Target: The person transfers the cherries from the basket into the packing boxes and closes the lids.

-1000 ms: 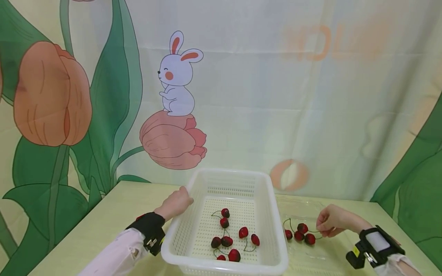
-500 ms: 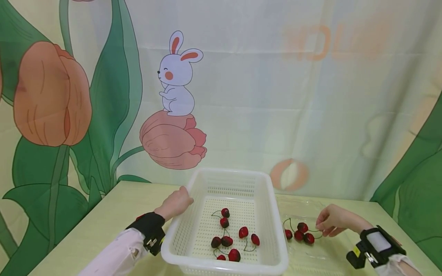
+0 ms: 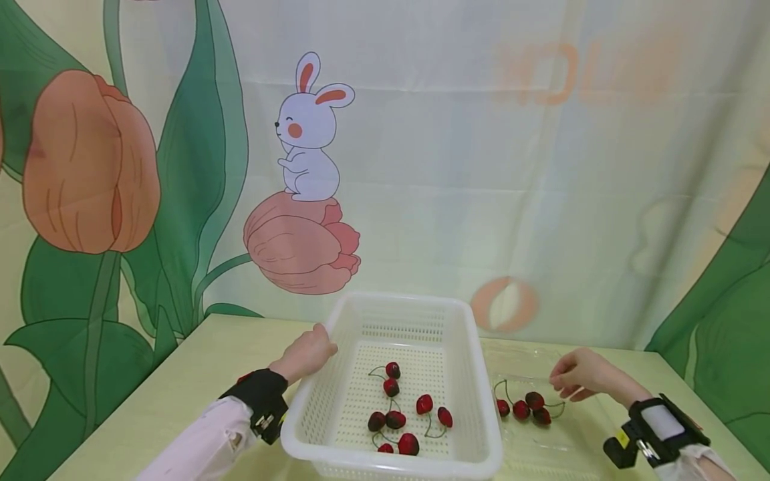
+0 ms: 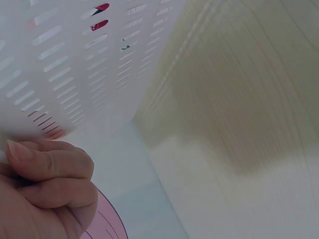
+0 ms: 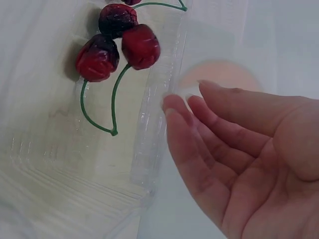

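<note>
My left hand (image 3: 305, 354) grips the left rim of a white perforated plastic basket (image 3: 391, 462); in the left wrist view its fingers (image 4: 57, 167) are curled at the basket's edge. Inside the basket lie several red cherries (image 3: 395, 420) with green stems, mostly in joined pairs. To the right, more dark red cherries (image 3: 534, 401) sit in a clear plastic tray (image 3: 541, 451). Just beyond their stems hovers my right hand (image 3: 582, 374), its fingers loosely bent. In the right wrist view it holds nothing and is apart from the nearest cherry pair (image 5: 141, 46).
A pale wood-grain table (image 3: 180, 401) carries the basket and the tray. Behind it hangs a printed curtain (image 3: 421, 167) with tulips and a rabbit. The basket's right wall stands close beside the tray.
My right hand has let go of the cherry stem and lifted slightly. The pair of cherries it held has shifted a little to the right. The left hand stays on the basket.
</note>
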{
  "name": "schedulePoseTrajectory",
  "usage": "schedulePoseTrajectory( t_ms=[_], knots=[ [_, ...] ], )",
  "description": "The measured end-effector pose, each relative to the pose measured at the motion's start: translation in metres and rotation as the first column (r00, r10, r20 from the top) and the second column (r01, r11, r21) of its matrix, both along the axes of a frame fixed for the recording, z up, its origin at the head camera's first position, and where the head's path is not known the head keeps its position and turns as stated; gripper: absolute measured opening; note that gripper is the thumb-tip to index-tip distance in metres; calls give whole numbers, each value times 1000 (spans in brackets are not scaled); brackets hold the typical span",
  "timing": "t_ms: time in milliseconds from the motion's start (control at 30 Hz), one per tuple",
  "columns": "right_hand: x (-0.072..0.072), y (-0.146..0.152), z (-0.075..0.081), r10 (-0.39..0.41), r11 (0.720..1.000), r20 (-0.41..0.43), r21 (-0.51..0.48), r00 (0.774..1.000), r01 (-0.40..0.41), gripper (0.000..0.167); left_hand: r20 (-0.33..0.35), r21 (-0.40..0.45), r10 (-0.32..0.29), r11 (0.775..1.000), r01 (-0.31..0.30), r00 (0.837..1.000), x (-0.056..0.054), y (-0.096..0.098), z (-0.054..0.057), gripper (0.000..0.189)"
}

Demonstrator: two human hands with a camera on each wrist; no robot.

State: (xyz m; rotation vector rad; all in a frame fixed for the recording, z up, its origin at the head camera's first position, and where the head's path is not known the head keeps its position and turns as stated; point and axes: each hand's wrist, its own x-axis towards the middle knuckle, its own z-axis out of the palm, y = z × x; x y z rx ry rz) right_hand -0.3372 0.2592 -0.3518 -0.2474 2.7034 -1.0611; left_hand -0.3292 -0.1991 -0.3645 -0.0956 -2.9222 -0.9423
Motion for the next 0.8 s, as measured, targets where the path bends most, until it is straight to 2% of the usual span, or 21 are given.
schedulePoseTrajectory(
  t_ms=[433, 800],
  knots=[
    [0, -6, 6, 5, 1000, -11, -6, 1000, -5, 9, 13, 3, 8, 1000, -8, 1000, -1, 1, 0, 34],
    [2, -26, 25, 110, 991, -87, -67, 990, -116, 16, -1, -17, -3, 1000, 3, 1000, 1, 0, 1, 34]
  ],
)
